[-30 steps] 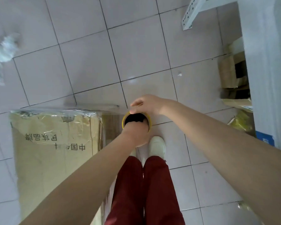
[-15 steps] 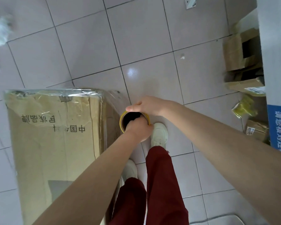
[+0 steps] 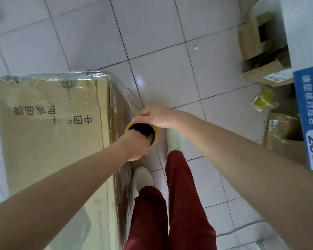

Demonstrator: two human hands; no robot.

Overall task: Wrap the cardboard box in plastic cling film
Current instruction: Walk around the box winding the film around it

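A tall brown cardboard box (image 3: 49,134) with printed characters stands on the tiled floor at the left, its top and right side covered in clear cling film (image 3: 124,98). The film roll (image 3: 156,137), with a yellow core rim, is upright beside the box's right face. My left hand (image 3: 135,147) has its fingers pushed down inside the core. My right hand (image 3: 155,116) grips the roll's top rim from the far side. A stretch of film runs from the roll up to the box's far right corner.
Open and flattened cardboard boxes (image 3: 260,51) lie at the right by a white wall with a blue sign (image 3: 307,112). A yellow wrapper (image 3: 264,100) lies on the floor. My legs in red trousers and white shoes (image 3: 175,141) stand just right of the box.
The roll has travelled along the box's right side toward me as I stepped backward. More of the box's top and right face has come into view. Both hands keep their hold.
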